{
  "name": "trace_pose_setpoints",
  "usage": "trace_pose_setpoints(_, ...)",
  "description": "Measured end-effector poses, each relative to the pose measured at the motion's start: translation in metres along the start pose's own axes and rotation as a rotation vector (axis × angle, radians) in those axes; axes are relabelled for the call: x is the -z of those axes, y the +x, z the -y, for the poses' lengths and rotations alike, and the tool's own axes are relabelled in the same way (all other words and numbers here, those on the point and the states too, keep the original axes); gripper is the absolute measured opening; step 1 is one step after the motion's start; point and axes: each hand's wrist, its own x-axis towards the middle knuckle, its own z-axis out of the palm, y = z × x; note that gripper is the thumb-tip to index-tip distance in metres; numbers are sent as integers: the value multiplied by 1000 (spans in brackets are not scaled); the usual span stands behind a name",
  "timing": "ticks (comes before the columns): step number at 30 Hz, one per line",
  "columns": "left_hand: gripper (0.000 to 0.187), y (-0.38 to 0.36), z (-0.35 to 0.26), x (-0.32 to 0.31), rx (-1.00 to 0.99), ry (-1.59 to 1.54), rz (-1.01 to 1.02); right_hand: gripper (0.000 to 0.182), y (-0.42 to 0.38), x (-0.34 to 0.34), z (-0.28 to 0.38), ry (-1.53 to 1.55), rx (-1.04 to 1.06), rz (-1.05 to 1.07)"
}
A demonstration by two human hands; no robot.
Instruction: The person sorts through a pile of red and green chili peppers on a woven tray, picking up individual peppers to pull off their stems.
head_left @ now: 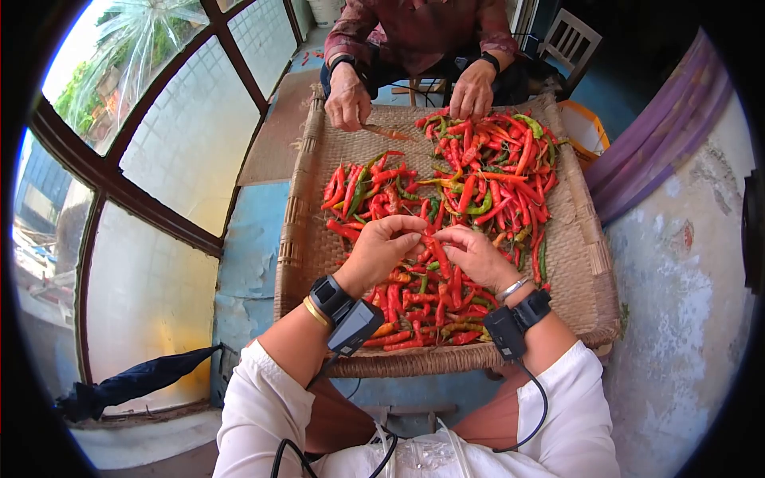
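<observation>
Glossy red chili peppers (522, 151) blaze against the tan basket-weave of the rectangular woven tray (583, 295), streaked with slender green peppers (542, 259). Beyond its right edge, the cloth curtain (661, 155) glows purple; past its far edge, the patterned shirt (422, 36) looks maroon.

no readable text, labels or numbers anywhere in view

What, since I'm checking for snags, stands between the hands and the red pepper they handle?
Nothing visible: the left hand and right hand meet at the red pepper, fingertips against it, over the pile. The other person's hands are at the far end of the tray.
</observation>
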Motion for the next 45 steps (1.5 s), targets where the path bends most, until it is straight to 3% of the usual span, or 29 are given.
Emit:
trace_pose_setpoints(2,20,2,4,0,-47,-142,-23,26,0,-4,1,339,-119,116)
trace_pose_setpoints(4,21,2,6,3,-57,-132,-28,29,-2,-7,0,352,-120,104)
trace_pose_setpoints(6,21,5,4,5,-73,-122,-34,27,-2,-7,2,630,-189,46)
trace_pose_setpoints(9,20,5,4,7,-46,-4,-53,24,-3,0,9,495,-192,127)
trace_pose_setpoints(10,19,7,8,12,-104,171,-102,24,-3,0,7,495,-192,127)
trace_pose_setpoints(12,18,10,11,24,-172,351,-151,22,-1,0,2,313,-267,43)
trace_pose_setpoints(14,22,9,12,39,-261,1053,-79,22,0,4,2,132,-248,-15)
trace_pose_setpoints(16,20,8,17,39,-203,1201,-46,22,0,4,0,-54,-224,-83)
trace_pose_setpoints(18,17,13,29,41,-205,1286,32,24,-1,-3,-10,-112,-26,-315)
trace_pose_setpoints(21,18,14,43,43,-464,1217,3,24,-1,-2,-6,-128,-12,-308)
trace_pose_setpoints(22,18,14,42,42,-483,1220,-8,23,-1,-2,-3,-79,-45,-286)
trace_pose_setpoints(24,25,13,40,38,-352,1419,102,20,-2,-1,5,30,-116,-204)
trace_pose_setpoints(25,34,12,38,39,-379,1490,206,20,-3,-2,10,84,-117,-163)
trace_pose_setpoints(26,34,11,37,38,-382,1492,205,20,-5,-2,14,138,-120,-120)
trace_pose_setpoints(28,42,4,18,27,-105,1522,250,20,-7,-5,16,152,-125,-84)
trace_pose_setpoints(29,42,5,21,29,-107,1526,248,20,-8,-7,17,166,-134,-46)
trace_pose_setpoints(31,33,7,27,31,-394,1382,227,21,-9,-9,17,88,-44,-90)
trace_pose_setpoints(33,29,4,23,22,-435,1245,186,24,-10,-7,24,-136,133,-191)
trace_pose_setpoints(35,21,-2,11,9,-552,1045,166,25,-9,-6,28,-37,78,-157)
trace_pose_setpoints(37,22,-6,7,1,-570,1051,204,21,-9,-9,24,167,-38,-66)
trace_pose_setpoints(44,22,-11,1,-4,-498,1031,248,12,-9,-5,32,134,-118,-37)
trace_pose_setpoints(45,21,-12,-2,-2,-483,1129,234,13,-8,-6,29,100,-54,-100)
